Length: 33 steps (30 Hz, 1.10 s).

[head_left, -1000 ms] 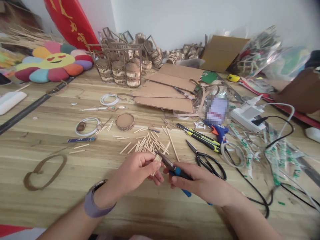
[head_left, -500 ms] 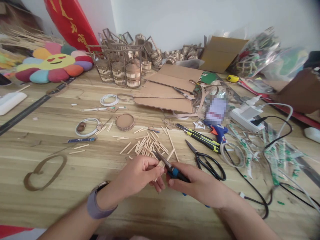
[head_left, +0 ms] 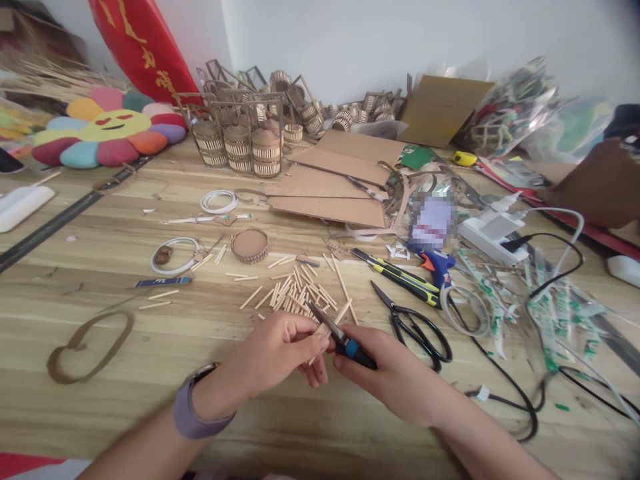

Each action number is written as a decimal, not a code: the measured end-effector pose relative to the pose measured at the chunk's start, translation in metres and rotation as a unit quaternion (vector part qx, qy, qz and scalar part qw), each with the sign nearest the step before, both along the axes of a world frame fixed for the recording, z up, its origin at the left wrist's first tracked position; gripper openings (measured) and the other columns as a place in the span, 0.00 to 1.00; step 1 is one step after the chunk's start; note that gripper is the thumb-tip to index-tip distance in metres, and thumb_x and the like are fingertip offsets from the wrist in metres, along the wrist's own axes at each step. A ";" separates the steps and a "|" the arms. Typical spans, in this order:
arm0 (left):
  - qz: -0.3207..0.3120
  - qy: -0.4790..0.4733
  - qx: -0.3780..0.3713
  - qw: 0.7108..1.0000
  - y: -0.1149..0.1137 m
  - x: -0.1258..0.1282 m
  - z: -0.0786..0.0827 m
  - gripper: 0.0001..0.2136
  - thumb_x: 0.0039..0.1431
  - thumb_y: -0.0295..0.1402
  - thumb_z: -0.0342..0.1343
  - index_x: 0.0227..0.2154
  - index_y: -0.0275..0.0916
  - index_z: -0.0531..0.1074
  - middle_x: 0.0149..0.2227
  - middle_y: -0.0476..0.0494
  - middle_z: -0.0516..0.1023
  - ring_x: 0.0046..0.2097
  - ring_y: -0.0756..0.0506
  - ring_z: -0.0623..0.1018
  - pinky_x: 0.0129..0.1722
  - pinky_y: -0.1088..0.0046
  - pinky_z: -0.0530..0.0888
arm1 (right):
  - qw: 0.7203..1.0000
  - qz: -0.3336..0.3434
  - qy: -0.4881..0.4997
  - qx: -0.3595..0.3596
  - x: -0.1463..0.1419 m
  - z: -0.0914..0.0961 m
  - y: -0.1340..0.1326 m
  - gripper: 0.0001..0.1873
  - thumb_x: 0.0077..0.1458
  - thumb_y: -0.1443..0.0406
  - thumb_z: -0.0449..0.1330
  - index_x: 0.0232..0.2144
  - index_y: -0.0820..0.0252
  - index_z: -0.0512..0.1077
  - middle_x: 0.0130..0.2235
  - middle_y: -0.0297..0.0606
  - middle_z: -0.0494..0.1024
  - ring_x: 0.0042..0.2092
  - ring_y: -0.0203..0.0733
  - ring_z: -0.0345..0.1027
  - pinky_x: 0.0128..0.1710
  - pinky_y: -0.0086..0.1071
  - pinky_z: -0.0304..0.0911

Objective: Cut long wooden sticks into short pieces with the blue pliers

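My left hand [head_left: 287, 353] pinches thin wooden sticks [head_left: 321, 329] between thumb and fingers. In my right hand [head_left: 390, 367] is a pair of shears [head_left: 353, 347] with black and blue handles, fingers wrapped round the grip. The shears' blades lie across the held sticks and point to the upper left; whether they bite into the wood I cannot make out. Just beyond both hands is a loose pile of short wooden sticks [head_left: 295, 290] on the wooden table [head_left: 190, 353]. A round woven-edged disc [head_left: 250, 245] rests past the pile.
Black-handled scissors [head_left: 420, 333], yellow-black utility knives [head_left: 400, 277], a blue glue gun [head_left: 437, 267] and a tape roll [head_left: 465, 311] lie to the right, near a power strip [head_left: 493, 233] and cables. Cardboard sheets [head_left: 330, 193] and small bamboo baskets [head_left: 237, 143] stand further back.
The shears' handles have come closer together in my right hand, and the lower handle is now hidden. My left hand stays almost still with the sticks.
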<state>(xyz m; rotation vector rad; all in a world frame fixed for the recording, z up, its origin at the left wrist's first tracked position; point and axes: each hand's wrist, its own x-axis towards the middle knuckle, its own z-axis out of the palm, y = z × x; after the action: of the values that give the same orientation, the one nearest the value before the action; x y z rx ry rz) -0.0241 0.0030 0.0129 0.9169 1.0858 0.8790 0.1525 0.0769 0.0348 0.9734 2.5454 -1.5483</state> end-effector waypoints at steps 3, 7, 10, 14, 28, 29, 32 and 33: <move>-0.006 0.006 0.007 1.000 -0.001 -0.001 0.002 0.14 0.58 0.40 0.54 0.23 0.35 0.70 0.21 0.47 0.76 0.24 0.51 0.75 0.27 0.77 0.73 | 1.000 -0.019 -0.004 0.015 -0.002 -0.001 -0.004 0.04 0.55 0.68 0.54 0.30 0.59 0.68 0.31 0.33 0.75 0.33 0.37 0.64 0.34 0.28 0.58; 0.000 0.025 0.011 1.000 0.000 -0.001 0.005 0.15 0.58 0.42 0.53 0.24 0.35 0.69 0.22 0.47 0.76 0.25 0.51 0.74 0.28 0.75 0.73 | 1.000 -0.017 0.020 0.011 -0.004 -0.003 -0.002 0.04 0.56 0.67 0.54 0.31 0.59 0.68 0.31 0.34 0.75 0.33 0.38 0.65 0.35 0.29 0.59; 0.008 0.027 0.011 1.000 0.001 -0.001 0.008 0.17 0.57 0.47 0.52 0.27 0.35 0.68 0.21 0.48 0.75 0.24 0.50 0.73 0.28 0.75 0.72 | 0.996 0.010 0.067 -0.053 -0.003 -0.003 0.003 0.04 0.57 0.67 0.53 0.34 0.59 0.67 0.33 0.34 0.74 0.36 0.38 0.65 0.37 0.29 0.59; 0.003 0.036 0.012 0.999 0.000 0.001 0.008 0.20 0.58 0.50 0.49 0.31 0.35 0.68 0.20 0.49 0.73 0.23 0.51 0.71 0.26 0.75 0.70 | 0.992 0.017 0.072 -0.100 -0.001 0.000 0.008 0.03 0.56 0.67 0.54 0.35 0.59 0.66 0.31 0.32 0.70 0.33 0.35 0.60 0.33 0.27 0.57; -0.019 0.079 0.021 0.997 0.000 -0.001 0.007 0.16 0.62 0.44 0.45 0.30 0.36 0.68 0.18 0.54 0.68 0.21 0.53 0.66 0.23 0.78 0.63 | 1.000 0.010 0.022 0.000 -0.001 0.000 0.003 0.05 0.54 0.70 0.53 0.33 0.59 0.67 0.30 0.30 0.68 0.32 0.35 0.59 0.34 0.27 0.56; -0.021 0.080 0.022 0.996 0.000 0.000 0.008 0.16 0.62 0.44 0.45 0.30 0.36 0.68 0.18 0.54 0.67 0.21 0.53 0.66 0.23 0.78 0.63 | 1.000 0.004 0.018 0.008 -0.002 0.000 0.002 0.05 0.53 0.71 0.53 0.33 0.59 0.67 0.30 0.30 0.69 0.32 0.35 0.59 0.34 0.27 0.56; -0.027 0.086 0.028 0.996 -0.001 0.000 0.009 0.16 0.62 0.44 0.45 0.30 0.36 0.67 0.18 0.53 0.67 0.21 0.53 0.65 0.23 0.78 0.62 | 1.000 -0.010 0.009 0.027 -0.004 0.000 -0.002 0.04 0.53 0.71 0.53 0.31 0.59 0.66 0.29 0.31 0.70 0.32 0.36 0.61 0.33 0.27 0.57; -0.028 0.091 0.028 0.995 -0.001 -0.001 0.009 0.16 0.62 0.44 0.45 0.29 0.37 0.67 0.18 0.53 0.67 0.21 0.53 0.65 0.23 0.78 0.62 | 0.999 -0.012 0.009 0.030 -0.004 0.000 -0.002 0.04 0.53 0.71 0.53 0.31 0.59 0.66 0.30 0.31 0.70 0.32 0.36 0.61 0.33 0.27 0.57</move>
<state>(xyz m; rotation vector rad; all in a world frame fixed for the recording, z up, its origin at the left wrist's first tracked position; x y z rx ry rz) -0.0247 0.0020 0.0224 1.0867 1.1893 0.7943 0.1488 0.0746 0.0346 1.0047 2.6171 -1.5024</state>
